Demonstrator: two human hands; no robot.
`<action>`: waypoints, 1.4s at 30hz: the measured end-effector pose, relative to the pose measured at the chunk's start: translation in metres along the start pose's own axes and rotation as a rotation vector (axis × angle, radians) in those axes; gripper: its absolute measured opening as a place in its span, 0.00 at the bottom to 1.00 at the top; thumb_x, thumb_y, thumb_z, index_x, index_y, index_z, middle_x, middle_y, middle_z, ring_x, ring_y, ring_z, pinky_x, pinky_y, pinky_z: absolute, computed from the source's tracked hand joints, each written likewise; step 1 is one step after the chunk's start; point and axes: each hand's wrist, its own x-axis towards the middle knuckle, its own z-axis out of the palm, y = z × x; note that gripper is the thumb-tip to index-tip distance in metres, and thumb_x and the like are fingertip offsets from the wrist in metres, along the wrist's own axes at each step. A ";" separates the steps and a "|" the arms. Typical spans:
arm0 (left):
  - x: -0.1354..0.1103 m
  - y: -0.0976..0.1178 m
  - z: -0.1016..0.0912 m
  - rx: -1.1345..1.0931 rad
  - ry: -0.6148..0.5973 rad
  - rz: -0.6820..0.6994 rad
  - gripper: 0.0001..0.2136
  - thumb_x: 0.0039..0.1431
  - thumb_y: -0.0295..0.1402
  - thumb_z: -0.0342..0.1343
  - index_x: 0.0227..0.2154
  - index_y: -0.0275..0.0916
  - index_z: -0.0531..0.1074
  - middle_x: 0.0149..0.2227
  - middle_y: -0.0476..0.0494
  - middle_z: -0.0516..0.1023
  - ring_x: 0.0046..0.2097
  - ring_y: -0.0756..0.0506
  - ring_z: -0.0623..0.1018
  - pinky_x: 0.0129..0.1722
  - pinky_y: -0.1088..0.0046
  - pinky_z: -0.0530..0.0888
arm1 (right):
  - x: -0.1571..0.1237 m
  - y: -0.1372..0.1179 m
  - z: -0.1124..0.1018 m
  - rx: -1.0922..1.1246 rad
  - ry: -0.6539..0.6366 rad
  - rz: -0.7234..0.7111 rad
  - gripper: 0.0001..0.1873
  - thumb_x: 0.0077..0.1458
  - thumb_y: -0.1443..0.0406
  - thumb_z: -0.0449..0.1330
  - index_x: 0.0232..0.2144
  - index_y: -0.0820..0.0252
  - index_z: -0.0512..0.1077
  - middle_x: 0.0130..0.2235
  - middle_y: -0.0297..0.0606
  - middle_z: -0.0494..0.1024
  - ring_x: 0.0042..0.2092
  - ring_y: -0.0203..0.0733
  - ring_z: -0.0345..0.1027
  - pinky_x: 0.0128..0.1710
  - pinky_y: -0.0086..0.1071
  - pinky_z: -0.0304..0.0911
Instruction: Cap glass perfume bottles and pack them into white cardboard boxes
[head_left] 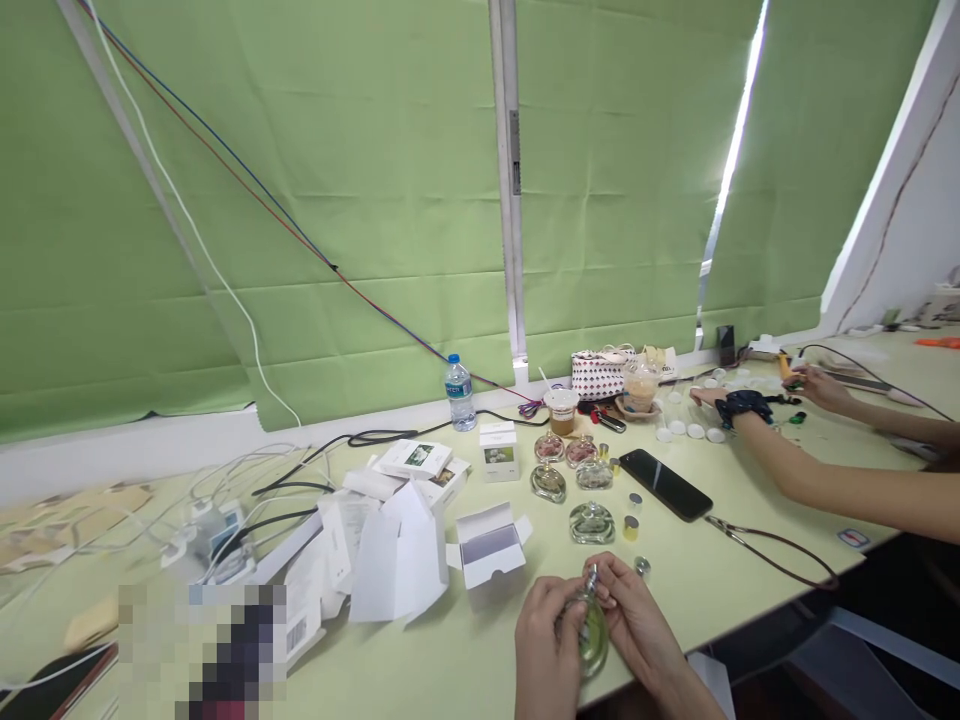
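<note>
Both the left hand (546, 640) and right hand (637, 618) pinch a glass bottle (594, 632); slippery glass could slide out and smash.

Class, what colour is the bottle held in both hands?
Yellowish-green bottle, between left hand and right hand; best in the head view.

Both hands are sitting low at the bottom of the view, close together, almost touching. The left hand (546, 632) is cupping the bottle (594, 632) from its side, fingers curled, back of the hand facing up. The right hand (639, 618) is gripping from the other side, its fingertips (604, 592) pinching in at the top, over the neck. Both wrists are angling inward, bare forearms running off the lower edge, the right one slanting out to the right.
</note>
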 end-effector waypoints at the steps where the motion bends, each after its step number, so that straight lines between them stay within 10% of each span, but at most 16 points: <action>1: 0.000 0.002 0.000 0.002 -0.002 -0.009 0.13 0.62 0.37 0.49 0.41 0.43 0.78 0.38 0.41 0.78 0.42 0.40 0.77 0.44 0.64 0.72 | 0.000 0.000 0.000 -0.005 0.003 -0.001 0.15 0.40 0.61 0.75 0.26 0.64 0.76 0.21 0.29 0.69 0.23 0.26 0.55 0.24 0.19 0.57; 42: 0.010 0.032 -0.004 0.211 -0.047 -0.184 0.15 0.57 0.31 0.48 0.39 0.42 0.80 0.38 0.37 0.79 0.44 0.35 0.77 0.46 0.59 0.69 | -0.003 -0.002 0.010 -0.108 0.106 -0.003 0.17 0.34 0.58 0.76 0.22 0.63 0.76 0.18 0.25 0.65 0.19 0.24 0.49 0.19 0.19 0.52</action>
